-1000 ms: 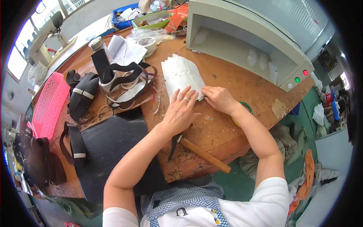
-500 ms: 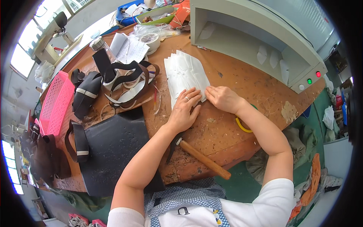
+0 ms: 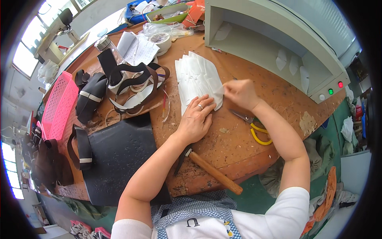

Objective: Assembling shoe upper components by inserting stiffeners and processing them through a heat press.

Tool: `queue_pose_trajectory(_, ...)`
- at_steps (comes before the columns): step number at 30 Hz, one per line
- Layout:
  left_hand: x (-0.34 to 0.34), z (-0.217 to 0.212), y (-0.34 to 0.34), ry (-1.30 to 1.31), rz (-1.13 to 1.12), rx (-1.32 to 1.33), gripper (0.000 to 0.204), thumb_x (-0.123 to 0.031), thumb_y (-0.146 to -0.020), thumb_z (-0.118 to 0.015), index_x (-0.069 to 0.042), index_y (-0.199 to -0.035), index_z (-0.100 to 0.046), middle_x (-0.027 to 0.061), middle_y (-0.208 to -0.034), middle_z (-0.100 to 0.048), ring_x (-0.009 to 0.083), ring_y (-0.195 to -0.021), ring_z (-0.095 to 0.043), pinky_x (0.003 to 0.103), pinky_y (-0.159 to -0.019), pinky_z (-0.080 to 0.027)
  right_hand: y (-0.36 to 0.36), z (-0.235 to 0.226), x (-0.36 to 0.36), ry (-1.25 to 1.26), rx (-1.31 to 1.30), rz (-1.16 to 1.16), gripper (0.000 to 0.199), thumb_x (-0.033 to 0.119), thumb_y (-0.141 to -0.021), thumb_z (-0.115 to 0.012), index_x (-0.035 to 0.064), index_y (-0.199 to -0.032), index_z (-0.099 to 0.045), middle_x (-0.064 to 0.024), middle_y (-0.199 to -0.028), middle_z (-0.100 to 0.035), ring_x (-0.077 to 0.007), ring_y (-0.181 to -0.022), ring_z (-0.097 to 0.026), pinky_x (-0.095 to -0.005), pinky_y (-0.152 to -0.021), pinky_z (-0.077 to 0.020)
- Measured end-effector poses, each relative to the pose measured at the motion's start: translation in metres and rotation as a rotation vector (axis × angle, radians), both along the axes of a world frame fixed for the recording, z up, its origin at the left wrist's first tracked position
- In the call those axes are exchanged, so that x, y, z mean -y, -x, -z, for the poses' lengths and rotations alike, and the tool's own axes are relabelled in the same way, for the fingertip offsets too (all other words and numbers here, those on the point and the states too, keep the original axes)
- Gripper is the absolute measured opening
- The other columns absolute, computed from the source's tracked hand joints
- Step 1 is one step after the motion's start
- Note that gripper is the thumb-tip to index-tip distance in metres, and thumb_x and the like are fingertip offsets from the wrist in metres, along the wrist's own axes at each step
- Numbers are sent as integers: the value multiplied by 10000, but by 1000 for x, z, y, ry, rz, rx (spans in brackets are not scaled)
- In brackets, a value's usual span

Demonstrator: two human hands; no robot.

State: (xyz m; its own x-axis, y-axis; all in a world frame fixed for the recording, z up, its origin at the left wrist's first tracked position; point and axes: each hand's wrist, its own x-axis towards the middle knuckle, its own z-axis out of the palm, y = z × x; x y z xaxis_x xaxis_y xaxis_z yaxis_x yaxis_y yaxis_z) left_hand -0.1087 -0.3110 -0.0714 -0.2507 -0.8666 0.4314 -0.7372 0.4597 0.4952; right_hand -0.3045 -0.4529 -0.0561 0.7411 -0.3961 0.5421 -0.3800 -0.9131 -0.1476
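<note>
Head view: the person's left hand (image 3: 195, 119), with a ring on one finger, lies palm down and loosely spread on the near end of an overlapping stack of thin white sheets (image 3: 198, 75), pressing on it without gripping. The stack rests on a worn brown-topped worktable (image 3: 286, 115), in front of the person. At the stack's right edge, the right hand (image 3: 241, 95) is curled closed, thumb against fingers; whether a sheet's edge is caught between them cannot be told. Near the right forearm lie metal scissors with yellow handles (image 3: 250, 120), and below the left hand is a tool with a round wooden handle (image 3: 215, 171) pointing toward the person. A flat black sheet (image 3: 119, 155) covers the table's near left part; beyond it sit a tangle of dark straps (image 3: 155, 85) and a pink perforated plastic basket (image 3: 59, 105). At the far right, an open-fronted pale grey box (image 3: 258, 73) with coloured lights holds several white pieces (image 3: 281, 59).
</note>
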Motion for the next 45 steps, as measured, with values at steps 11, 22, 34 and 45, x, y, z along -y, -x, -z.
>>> queue_pose_trajectory(11,-3,-2,0,-52,8,-20,358,-88,-858,-549,-20,-1207,-588,139,-1318,-528,312,-1316,-416,461,-1125,-279,-18,-30,156,-616,265,469,135,146,-768,-666,49,-828,-737,-73,-649,-675,-169,-432,-607,-299,-475,-509)
queue_pose_trajectory(22,4,-7,-2,-102,35,-48,382,-111,-852,-585,-19,-1223,-577,130,-1331,-517,305,-1324,-414,462,-1123,-287,42,-57,291,-575,268,757,222,185,-847,-615,-9,-938,-674,-88,-641,-638,-172,-492,-637,-293,-436,-505)
queue_pose_trajectory(34,0,-7,-3,-166,0,-52,429,-112,-824,-617,-17,-1237,-553,129,-1340,-504,296,-1326,-411,470,-1124,-284,84,-27,363,-341,57,988,245,121,-905,-500,-84,-1022,-567,-232,-849,-665,-347,-668,-695,-392,-564,-573)
queue_pose_trajectory(45,1,-6,-7,-182,8,-115,440,-79,-793,-633,-14,-1219,-543,138,-1335,-505,301,-1327,-411,474,-1126,-280,-5,-22,241,-124,-131,628,337,147,-885,-547,15,-1189,-604,-219,-1121,-645,-347,-1035,-635,-394,-863,-515)
